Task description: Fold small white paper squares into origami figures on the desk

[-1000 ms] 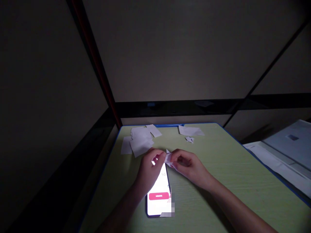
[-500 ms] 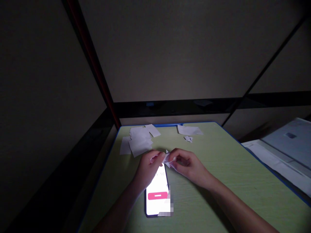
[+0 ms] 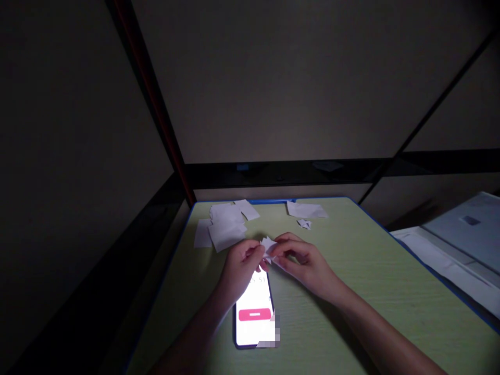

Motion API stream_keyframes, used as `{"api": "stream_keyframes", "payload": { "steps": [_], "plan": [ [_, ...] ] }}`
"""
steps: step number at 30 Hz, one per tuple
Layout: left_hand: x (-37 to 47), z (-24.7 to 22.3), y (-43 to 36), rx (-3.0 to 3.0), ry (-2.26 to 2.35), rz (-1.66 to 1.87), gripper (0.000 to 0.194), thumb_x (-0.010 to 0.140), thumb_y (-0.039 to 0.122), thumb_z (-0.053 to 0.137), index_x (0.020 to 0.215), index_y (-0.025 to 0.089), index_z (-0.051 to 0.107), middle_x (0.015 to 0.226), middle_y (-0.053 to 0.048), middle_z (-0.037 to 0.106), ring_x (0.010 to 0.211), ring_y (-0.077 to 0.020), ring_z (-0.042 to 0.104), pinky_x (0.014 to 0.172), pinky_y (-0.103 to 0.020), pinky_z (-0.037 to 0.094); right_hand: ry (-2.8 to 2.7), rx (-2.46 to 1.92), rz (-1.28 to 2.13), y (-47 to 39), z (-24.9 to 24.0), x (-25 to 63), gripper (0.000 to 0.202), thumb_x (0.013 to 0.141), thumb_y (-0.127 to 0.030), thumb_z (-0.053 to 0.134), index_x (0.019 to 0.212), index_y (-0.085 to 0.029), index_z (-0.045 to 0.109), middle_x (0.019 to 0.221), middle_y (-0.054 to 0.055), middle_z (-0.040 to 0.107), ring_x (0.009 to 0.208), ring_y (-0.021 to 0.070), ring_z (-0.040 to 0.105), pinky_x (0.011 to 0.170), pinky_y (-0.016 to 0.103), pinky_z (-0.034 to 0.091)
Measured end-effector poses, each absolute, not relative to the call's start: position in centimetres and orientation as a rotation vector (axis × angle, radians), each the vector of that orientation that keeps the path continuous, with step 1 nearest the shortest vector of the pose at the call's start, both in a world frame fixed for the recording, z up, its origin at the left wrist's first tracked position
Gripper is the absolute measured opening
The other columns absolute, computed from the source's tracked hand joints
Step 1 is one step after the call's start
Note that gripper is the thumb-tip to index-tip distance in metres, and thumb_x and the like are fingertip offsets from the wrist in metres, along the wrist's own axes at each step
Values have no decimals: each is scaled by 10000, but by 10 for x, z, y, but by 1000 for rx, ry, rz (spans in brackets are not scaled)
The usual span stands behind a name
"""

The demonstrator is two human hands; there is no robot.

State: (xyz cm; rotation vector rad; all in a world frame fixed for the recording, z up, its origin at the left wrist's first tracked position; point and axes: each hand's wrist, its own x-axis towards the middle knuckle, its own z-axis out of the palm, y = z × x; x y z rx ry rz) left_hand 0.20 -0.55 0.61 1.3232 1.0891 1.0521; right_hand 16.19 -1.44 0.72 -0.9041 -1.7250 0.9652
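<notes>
Between my two hands, just above the far end of a lit phone, is a small piece of folded white paper (image 3: 267, 248) with pointed corners. My left hand (image 3: 242, 263) pinches its left side between thumb and fingers. On the other side, my right hand (image 3: 307, 264) has its thumb and fingertips closed on the paper's right edge. The phone (image 3: 253, 329) lies face up on the table under my left hand, showing a white screen with a red bar; its top is partly covered by that hand.
Several loose white paper sheets (image 3: 226, 237) overlap at the table's far left. Another flat sheet (image 3: 307, 210) and a small folded paper piece (image 3: 304, 224) lie at the far right. The green table (image 3: 371, 281) has a blue edge. A pale laptop-like object (image 3: 469, 221) stands beyond its right side.
The folded paper has turned between my fingers and shows a broader face. My right hand's fingers have shifted slightly up along it. The phone and other papers stay put.
</notes>
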Motion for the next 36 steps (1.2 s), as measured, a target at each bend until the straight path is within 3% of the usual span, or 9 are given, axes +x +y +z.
{"api": "stream_keyframes", "payload": {
  "steps": [7,15,20,36],
  "plan": [
    [4,12,-6,1260,1128,1137,113,734,231,544,686,137,584,521,4,611,505,-129,592,484,-220,432,-1811,-962,894,-15,7,164,100,796,-240,599,874,-251,661,942,39,549,879,172,536,727,331,460],
    [5,6,-7,1254,1108,1152,119,737,240,558,710,129,590,579,4,615,542,-130,610,503,-222,464,-1839,-954,840,-15,10,164,94,820,-244,571,840,-233,662,910,41,559,883,177,542,768,344,446],
    [5,4,-8,1198,1010,1106,186,740,260,574,868,127,552,658,-5,634,546,-134,626,520,-241,486,-1835,-948,825,-14,9,164,100,828,-229,560,853,-222,657,902,42,566,869,170,550,768,332,440],
    [0,11,-9,1142,916,1017,259,718,232,610,918,83,539,776,-76,670,594,-132,626,560,-234,461,-1785,-955,942,-12,8,166,94,816,-248,574,835,-197,651,834,38,569,791,167,548,711,323,429]
  ]
}}
